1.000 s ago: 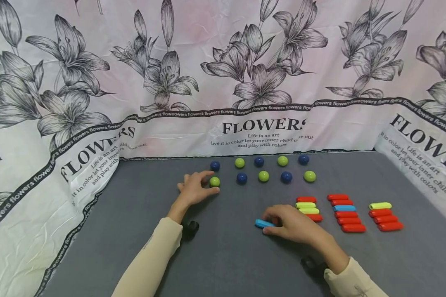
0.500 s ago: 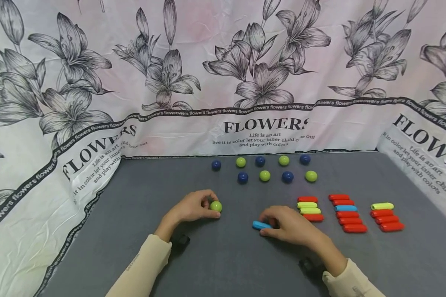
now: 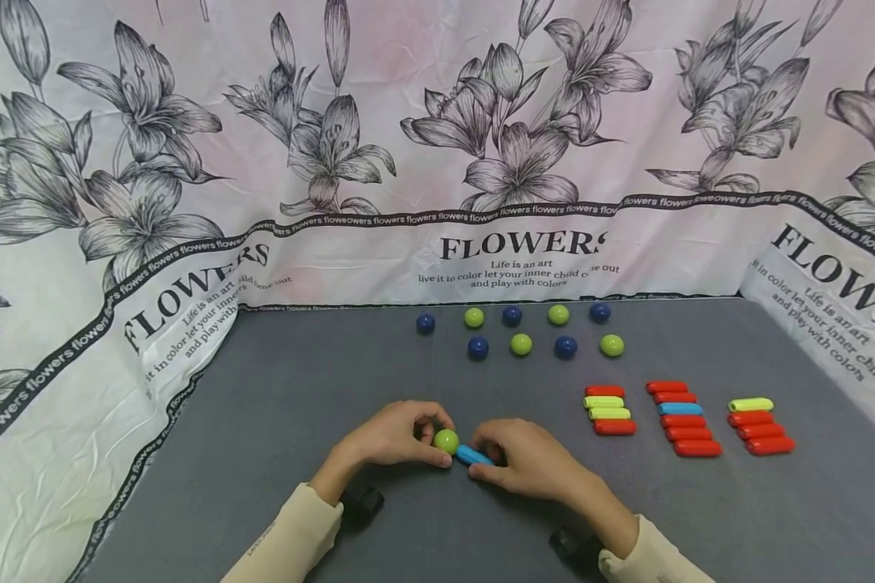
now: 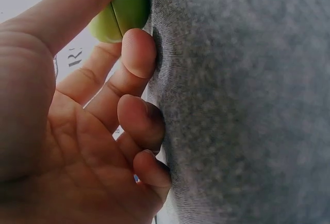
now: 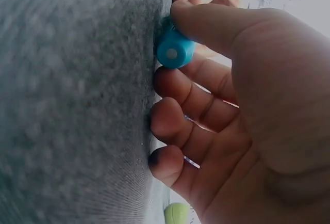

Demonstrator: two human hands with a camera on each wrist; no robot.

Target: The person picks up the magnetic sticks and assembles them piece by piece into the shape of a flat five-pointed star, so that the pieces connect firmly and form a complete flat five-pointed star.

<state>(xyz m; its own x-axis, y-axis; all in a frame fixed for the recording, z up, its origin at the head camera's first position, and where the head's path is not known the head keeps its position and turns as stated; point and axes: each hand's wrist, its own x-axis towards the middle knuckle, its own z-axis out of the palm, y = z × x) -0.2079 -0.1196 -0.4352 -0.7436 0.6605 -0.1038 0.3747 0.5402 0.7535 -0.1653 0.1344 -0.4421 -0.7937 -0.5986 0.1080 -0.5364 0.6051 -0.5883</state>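
My left hand [image 3: 394, 436] pinches a green ball [image 3: 446, 441] between thumb and fingers, low over the grey table. The left wrist view shows a thin seam across this green ball [image 4: 131, 10], with the thumb partly covering it. In my right hand [image 3: 535, 460] a short blue stick [image 3: 474, 455] is gripped by thumb and fingers. From the right wrist, the blue stick [image 5: 175, 51] shows its rounded end with a pale dot. The stick's far end meets or nearly meets the ball; whether they touch I cannot tell. Both hands' other fingertips rest close to the tabletop.
Behind the hands, dark blue balls [image 3: 477, 348] and green balls [image 3: 521, 344] stand in two rows. To the right lie three columns of red [image 3: 693, 448], yellow [image 3: 751, 404] and blue sticks [image 3: 680, 409]. A flower-printed cloth [image 3: 350, 267] hangs along the back.
My left hand has taken the green ball from the front row and brought it nearer and to the right. My right hand has moved left with the blue stick, up to the ball.
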